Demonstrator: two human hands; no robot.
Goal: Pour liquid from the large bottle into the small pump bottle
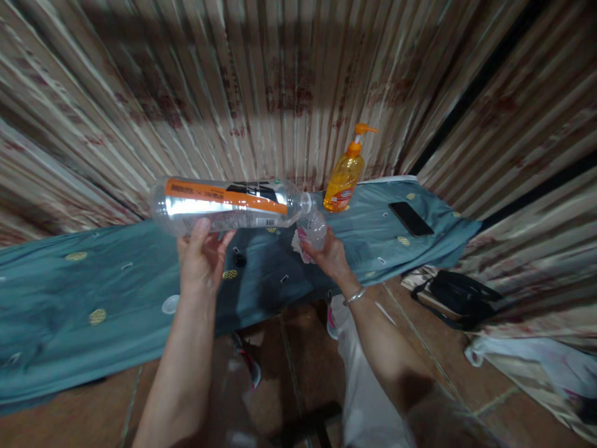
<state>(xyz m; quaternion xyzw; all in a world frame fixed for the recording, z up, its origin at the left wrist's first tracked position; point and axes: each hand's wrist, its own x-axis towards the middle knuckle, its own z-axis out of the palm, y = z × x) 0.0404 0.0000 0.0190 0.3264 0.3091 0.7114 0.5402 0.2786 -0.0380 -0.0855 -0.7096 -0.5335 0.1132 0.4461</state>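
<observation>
My left hand (205, 249) is wrapped from below round a large clear plastic bottle (224, 204) with a silver and orange label. The bottle lies nearly level in the air, its neck pointing right. At that neck is a small clear plastic bottle (313, 225), tilted, with a pink-and-white label or wrapping at its lower side. My right hand (330, 252), with a bracelet on the wrist, grips this small bottle. The two mouths meet or nearly meet; I cannot tell whether they touch. Any liquid inside is hard to make out.
An orange pump bottle (344, 180) stands at the back of the cloth-covered bench (135, 274). A black phone (410, 219) lies to its right. A round white lid (170, 304) and a small dark cap (239, 259) are on the cloth. A black bag (461, 295) is on the lower right.
</observation>
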